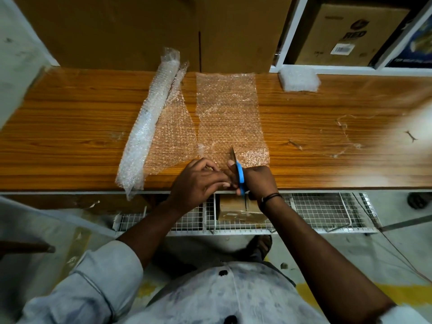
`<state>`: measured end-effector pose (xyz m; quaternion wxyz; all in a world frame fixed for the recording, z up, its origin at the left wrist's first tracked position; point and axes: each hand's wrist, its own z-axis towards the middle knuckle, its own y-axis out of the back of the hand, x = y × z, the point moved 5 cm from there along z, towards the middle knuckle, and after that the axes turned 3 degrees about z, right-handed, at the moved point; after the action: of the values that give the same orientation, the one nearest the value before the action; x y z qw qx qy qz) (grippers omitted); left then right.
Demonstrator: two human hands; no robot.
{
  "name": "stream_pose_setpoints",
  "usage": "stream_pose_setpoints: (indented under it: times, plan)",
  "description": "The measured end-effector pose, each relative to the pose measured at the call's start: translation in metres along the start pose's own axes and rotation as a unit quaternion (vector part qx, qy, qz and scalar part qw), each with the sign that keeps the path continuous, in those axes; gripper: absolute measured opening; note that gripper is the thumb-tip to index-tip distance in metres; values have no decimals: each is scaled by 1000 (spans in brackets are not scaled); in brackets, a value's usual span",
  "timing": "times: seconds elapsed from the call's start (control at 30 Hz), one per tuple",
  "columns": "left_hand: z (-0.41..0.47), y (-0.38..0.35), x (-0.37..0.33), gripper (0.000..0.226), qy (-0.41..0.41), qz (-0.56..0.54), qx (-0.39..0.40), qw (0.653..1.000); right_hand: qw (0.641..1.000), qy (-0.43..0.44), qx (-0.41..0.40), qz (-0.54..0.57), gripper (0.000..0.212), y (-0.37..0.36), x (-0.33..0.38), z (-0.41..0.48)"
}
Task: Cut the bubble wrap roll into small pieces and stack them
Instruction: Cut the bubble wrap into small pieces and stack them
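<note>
Looks like the cutting step is in hand here. The bubble wrap roll (149, 122) lies at an angle left of centre on the tabletop (70, 136), partly unrolled. A loose sheet (230, 113) sits just beside it, mid-frame. The right hand (259, 181) has its grip wrapped round the blue-handled scissors (239, 174), blade tip poking into the sheet's near edge. The left hand (198, 181) has curled fingers, its grip pinching that same edge right next to the blade. A small stack (299, 78) of pieces waits at the upper right. The next move probably needs the sheet held taut and flat while the blades run straight up the frame, or the cut wanders.
</note>
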<state>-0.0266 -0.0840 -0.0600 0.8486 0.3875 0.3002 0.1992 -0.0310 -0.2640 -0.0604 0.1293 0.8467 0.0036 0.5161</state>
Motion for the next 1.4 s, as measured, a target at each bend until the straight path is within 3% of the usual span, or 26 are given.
stream_pose_setpoints:
  times: [0.13,0.3,0.6,0.8,0.87,0.97,1.03,1.23,1.4]
  plan:
    - [0,2,0,26,-4,0,-7,1000,1000,-6,-4,6,56,-5,3,10]
    - [-1,5,-2,24,-1,-16,-21,1000,1000,5,6,-11,35,-8,9,16]
    - [-9,-1,-1,20,2,-23,0,1000,999,5,-20,-29,54,-10,17,25]
    - [-10,-2,2,15,4,-34,-10,999,994,23,-43,-99,33,-13,19,40]
    - [-8,-1,8,16,33,-55,-24,998,995,13,-35,-94,29,-12,19,37]
    - [6,7,30,22,156,-34,-77,984,998,1,-25,-64,39,-11,20,29]
    - [23,6,43,21,211,-3,-72,975,999,-1,-16,-46,34,-11,20,26]
    - [72,-27,66,29,225,90,41,969,998,1,-32,-61,44,-14,21,27]
    - [79,-39,78,21,250,137,23,958,997,11,-34,-69,32,-13,19,31]
